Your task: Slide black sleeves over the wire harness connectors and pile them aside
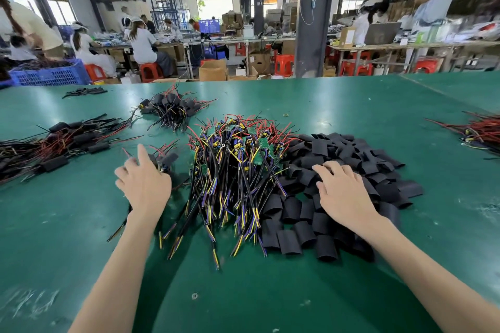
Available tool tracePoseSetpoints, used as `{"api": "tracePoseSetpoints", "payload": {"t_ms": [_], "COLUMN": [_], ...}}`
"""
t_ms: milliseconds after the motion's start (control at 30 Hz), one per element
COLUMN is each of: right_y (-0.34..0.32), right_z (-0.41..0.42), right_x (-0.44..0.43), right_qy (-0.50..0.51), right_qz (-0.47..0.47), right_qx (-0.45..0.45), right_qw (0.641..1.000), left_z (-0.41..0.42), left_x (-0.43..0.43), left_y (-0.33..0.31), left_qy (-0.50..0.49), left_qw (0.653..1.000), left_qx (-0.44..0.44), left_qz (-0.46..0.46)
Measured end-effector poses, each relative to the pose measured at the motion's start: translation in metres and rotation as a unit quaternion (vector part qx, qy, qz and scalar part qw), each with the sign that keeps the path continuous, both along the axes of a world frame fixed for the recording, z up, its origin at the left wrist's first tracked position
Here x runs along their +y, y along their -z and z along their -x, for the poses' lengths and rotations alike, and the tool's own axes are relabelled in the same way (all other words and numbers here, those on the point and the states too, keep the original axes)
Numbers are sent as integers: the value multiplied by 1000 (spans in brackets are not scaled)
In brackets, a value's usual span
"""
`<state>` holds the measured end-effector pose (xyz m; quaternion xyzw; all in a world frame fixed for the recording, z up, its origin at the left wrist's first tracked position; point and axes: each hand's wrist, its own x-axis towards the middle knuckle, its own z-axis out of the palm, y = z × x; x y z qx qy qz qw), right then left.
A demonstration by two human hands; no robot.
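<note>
A heap of wire harnesses [238,170] with green boards and black, red, yellow and purple wires lies mid-table. To its right spreads a pile of flat black sleeves [359,167]. My right hand [343,192] rests palm-down on that pile, its fingertips on the sleeves. My left hand [143,184] is spread open left of the heap, fingers straight, just over a sleeved harness [169,159] lying on the table. Whether the fingers touch it is hidden by the hand.
Sleeved harnesses lie in piles at the left [54,149] and further back [170,108]. More red and black wires [481,130] sit at the right edge. The green table [270,292] runs wide; a blue crate [48,73] stands beyond its far left edge, with people working behind.
</note>
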<state>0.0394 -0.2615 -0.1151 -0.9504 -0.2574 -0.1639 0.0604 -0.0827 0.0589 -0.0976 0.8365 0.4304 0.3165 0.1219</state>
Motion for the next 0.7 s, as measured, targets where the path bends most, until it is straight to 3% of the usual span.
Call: {"api": "tracePoseSetpoints", "payload": {"t_ms": [100, 167, 233, 333, 500, 700], "right_y": [-2, -5, -8, -9, -8, -8], "right_z": [-1, 1, 5, 9, 11, 11], "right_x": [1, 1, 0, -1, 1, 1], "right_qy": [5, 24, 46, 56, 16, 11], "right_qz": [-13, -24, -10, 25, 12, 11], "right_qx": [-1, -14, -22, -7, 20, 24], "right_qw": [1000, 999, 999, 998, 1000, 1000], "left_z": [-11, -23, -35, -49, -45, -29], "left_x": [-6, -12, -13, -13, -6, 18], "left_y": [-5, -5, -2, 4, 8, 15], "left_qy": [85, 151, 173, 181, 141, 129], "left_qw": [989, 977, 974, 972, 979, 986], "left_qx": [-122, -139, -86, 30, -4, 83], "left_qz": [-18, 52, 121, 148, 145, 58]}}
